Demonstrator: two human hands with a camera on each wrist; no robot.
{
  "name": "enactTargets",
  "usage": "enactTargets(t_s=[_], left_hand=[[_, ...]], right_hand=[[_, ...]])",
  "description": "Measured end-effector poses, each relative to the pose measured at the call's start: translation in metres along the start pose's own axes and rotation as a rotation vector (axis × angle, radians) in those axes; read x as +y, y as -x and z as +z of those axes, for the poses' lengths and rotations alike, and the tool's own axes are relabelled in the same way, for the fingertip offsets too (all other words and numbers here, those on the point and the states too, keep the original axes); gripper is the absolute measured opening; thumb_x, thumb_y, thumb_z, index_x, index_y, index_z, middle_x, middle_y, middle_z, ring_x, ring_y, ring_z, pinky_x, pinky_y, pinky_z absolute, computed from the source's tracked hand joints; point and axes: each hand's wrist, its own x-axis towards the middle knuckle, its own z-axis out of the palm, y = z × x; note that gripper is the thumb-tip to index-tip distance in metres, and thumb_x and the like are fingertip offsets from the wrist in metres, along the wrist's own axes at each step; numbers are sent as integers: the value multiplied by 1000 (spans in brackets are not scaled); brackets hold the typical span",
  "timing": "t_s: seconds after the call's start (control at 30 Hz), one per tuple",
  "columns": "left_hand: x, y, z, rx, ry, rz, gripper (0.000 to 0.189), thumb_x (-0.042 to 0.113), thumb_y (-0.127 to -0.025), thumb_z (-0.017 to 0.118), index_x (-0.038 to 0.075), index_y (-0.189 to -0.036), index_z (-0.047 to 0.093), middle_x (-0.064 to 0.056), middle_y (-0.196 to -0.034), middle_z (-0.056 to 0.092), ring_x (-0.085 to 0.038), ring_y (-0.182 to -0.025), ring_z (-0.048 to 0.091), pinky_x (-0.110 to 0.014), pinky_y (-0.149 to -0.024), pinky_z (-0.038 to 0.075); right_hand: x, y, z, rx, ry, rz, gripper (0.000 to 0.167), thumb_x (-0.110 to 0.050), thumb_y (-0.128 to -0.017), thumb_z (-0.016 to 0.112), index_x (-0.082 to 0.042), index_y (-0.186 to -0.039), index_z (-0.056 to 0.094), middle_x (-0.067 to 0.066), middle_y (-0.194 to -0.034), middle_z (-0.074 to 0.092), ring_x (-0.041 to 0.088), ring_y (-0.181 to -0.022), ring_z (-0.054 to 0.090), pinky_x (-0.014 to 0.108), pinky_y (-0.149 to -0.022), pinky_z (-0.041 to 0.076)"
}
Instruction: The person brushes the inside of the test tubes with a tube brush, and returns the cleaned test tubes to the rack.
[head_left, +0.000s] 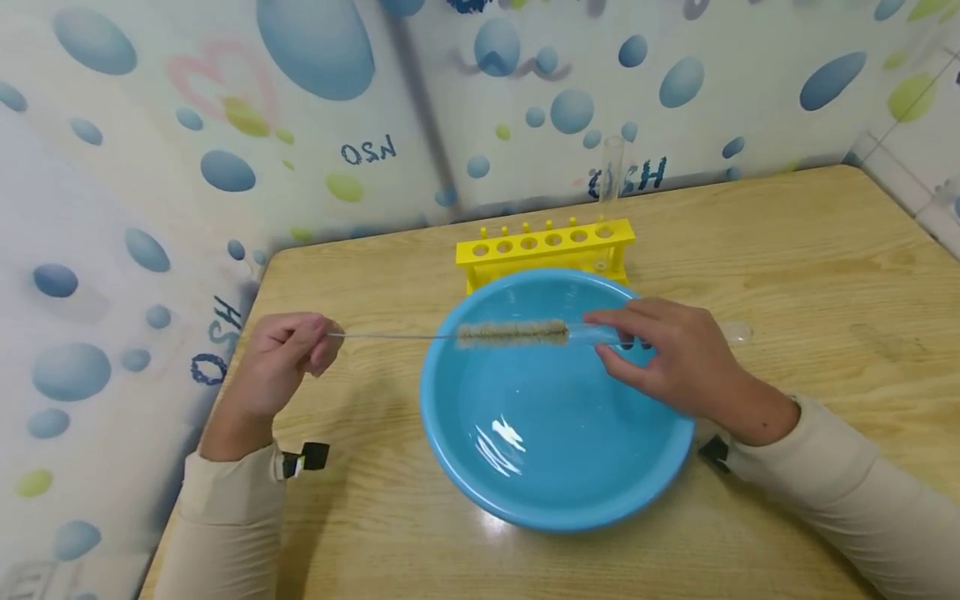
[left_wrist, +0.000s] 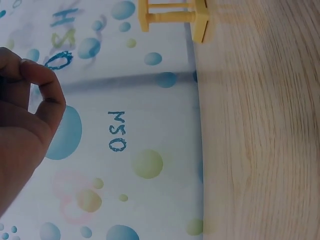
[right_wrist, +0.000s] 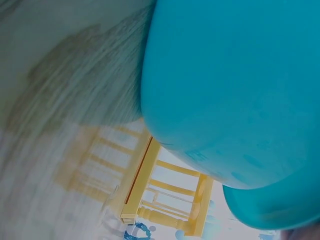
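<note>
Brush (head_left: 512,334): cylindrical head of dense, fuzzy tan bristles, edges slightly blurred, on a thin, straight, greyish wire handle (head_left: 390,336). It lies nearly level, with the head above the left and middle part of the blue basin (head_left: 435,408). My left hand (head_left: 288,358) is closed down to a pinch, thumb and curled fingers gripping the wire near its end, left of the basin. My right hand (head_left: 675,358) is partly closed, thumb and fingers bent round a clear glass test tube (head_left: 592,334). The tube is in line with the brush; its rounded end shows beyond my hand, past the basin's right rim. Bristle tip is at the tube's mouth; cannot tell whether any bristles are inside. Bright glints within the basin. Behind it, a yellow rack (head_left: 543,242) holds a second tube (head_left: 612,171), upright, in its rightmost hole.
</note>
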Motion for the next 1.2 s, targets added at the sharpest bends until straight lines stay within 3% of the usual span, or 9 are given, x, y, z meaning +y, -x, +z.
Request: enactTargets(t_s=[0.27, 0.5, 0.7, 1.0, 1.2], left_hand=[[1, -2, 9, 3, -120, -28, 42, -6, -105, 33, 0, -65, 44, -4, -56, 35, -17, -48, 31, -30, -47, 27], [7, -5, 23, -47, -244, -118, 46, 4, -108, 35, 8, -63, 41, -5, -55, 34, -15, -48, 34, -31, -49, 32], [10, -8, 36, -73, -331, -149, 46, 7, -108, 37, 8, -63, 43, -6, -56, 38, -15, -50, 39, -31, -52, 37], [13, -13, 57, -70, -367, -158, 46, 8, -109, 36, 8, -63, 43, -5, -55, 40, -15, -50, 41, -29, -52, 40], [15, -9, 65, -60, -418, -203, 46, 8, -108, 37, 9, -63, 42, -4, -55, 41, -15, -49, 42, -29, -50, 40]], right_hand=[[0, 0, -2, -4, 32, -21, 39, -21, -78, 81, -17, -116, 75, -4, -72, 61, 8, -65, 52, 20, -52, 40], [-1, 1, -2, -37, 66, -13, 40, -23, -78, 82, -18, -118, 75, -2, -74, 65, 10, -65, 55, 20, -52, 40], [-1, -1, -3, -38, 83, -14, 42, -23, -78, 83, -17, -118, 74, -1, -76, 66, 11, -66, 57, 21, -52, 41], [1, 0, -5, -29, 84, -28, 43, -24, -78, 82, -17, -119, 74, 2, -84, 73, 12, -69, 66, 24, -55, 47], [-1, -2, -2, -52, 87, -55, 46, -24, -77, 84, -18, -122, 73, 0, -76, 67, 11, -63, 59, 21, -52, 42]])
